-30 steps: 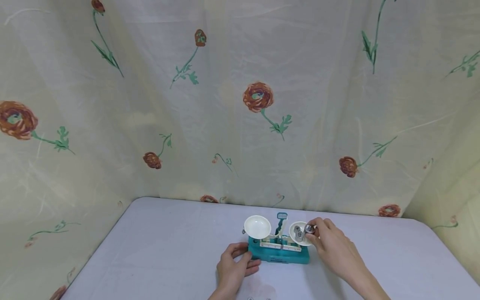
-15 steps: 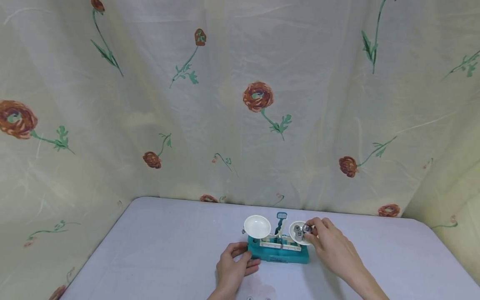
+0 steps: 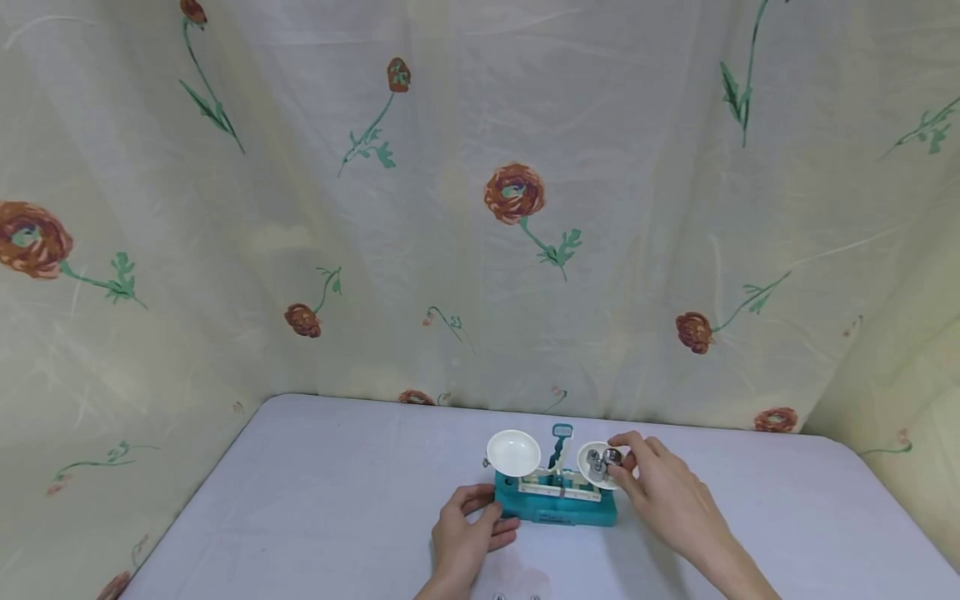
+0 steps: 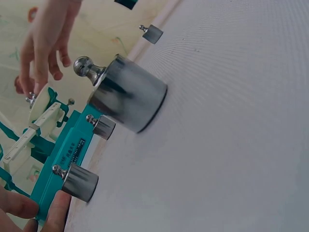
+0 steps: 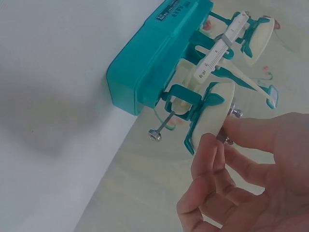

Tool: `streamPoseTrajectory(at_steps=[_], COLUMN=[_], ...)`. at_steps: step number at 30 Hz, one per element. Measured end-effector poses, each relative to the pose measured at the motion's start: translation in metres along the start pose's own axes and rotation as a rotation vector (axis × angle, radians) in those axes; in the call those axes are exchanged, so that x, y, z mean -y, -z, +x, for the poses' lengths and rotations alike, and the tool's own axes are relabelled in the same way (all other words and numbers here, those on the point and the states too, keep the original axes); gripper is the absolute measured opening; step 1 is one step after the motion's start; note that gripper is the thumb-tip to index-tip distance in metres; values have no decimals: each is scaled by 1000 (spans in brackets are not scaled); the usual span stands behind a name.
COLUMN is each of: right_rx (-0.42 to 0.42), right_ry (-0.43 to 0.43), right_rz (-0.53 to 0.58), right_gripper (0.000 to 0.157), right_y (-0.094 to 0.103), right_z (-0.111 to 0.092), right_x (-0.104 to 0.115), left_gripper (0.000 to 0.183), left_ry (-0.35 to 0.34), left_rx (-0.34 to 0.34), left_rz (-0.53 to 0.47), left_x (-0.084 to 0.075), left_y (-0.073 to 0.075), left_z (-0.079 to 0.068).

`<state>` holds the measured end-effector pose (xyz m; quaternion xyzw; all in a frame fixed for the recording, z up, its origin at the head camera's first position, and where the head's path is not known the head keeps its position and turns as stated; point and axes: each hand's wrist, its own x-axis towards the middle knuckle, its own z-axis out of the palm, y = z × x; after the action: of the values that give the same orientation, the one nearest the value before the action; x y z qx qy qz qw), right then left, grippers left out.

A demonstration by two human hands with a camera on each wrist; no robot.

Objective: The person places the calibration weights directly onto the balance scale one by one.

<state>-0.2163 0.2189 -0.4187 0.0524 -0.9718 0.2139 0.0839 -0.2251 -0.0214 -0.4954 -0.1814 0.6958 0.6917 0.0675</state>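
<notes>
A teal balance scale (image 3: 557,510) with two white pans stands on the table. My left hand (image 3: 463,537) grips the left end of its base, with the thumb on the front face and fingers along the lower edge. At the right pan (image 3: 588,476), my right hand (image 3: 663,492) pinches a metal weight (image 3: 612,457) between thumb and index finger, low over the pan. Two more metal weights (image 3: 597,465) stand close beside it in that pan. The left pan (image 3: 513,453) holds nothing. In the right wrist view, my fingers (image 5: 207,150) partly hide the weights behind the pan's rim.
Several knobbed weights stand on the table before the scale: a large weight (image 4: 130,92), a medium weight (image 4: 81,182), a small weight (image 4: 104,127) and a farther weight (image 4: 153,34). A flowered curtain (image 3: 420,208) hangs behind and around the white table (image 3: 315,500).
My right hand has brought the pinched weight slightly left and inward, from the right pan's rim to beside the other two weights. My left hand stays on the base.
</notes>
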Motion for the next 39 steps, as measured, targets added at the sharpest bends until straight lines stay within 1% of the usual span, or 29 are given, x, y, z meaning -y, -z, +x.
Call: streamPoseTrajectory(at_steps=[12,18,22,27,30,35,37,39], right_rx=[63,130,153,168,172,193,213,248], right_ry=[-48,-75,-71,-37,-2,117,161,187], right_rz=[11,39,52,74,111,153,160,171], right_gripper=[41,47,48,47,41,22,18,19], right_y=[8,13,16,18,18,19,19,19], right_z=[-5,-5,-5,-7,-10,-14,-15,-16], right_x=[2,4,4,1,-2,-12,-16,-20], left_gripper=[32,32,32,33,33,32,31,31], left_ry=[-10,-11,-3,-9,-11,-3,2,2], left_rx=[21,11,2,13,19,11,7,7], left_rz=[0,9,4,8,8,2,3,4], left_x=[3,2,1,2,2,0,1,1], left_y=[1,2,2,2,2,1,1,1], left_z=[1,0,0,1,0,1,1,1])
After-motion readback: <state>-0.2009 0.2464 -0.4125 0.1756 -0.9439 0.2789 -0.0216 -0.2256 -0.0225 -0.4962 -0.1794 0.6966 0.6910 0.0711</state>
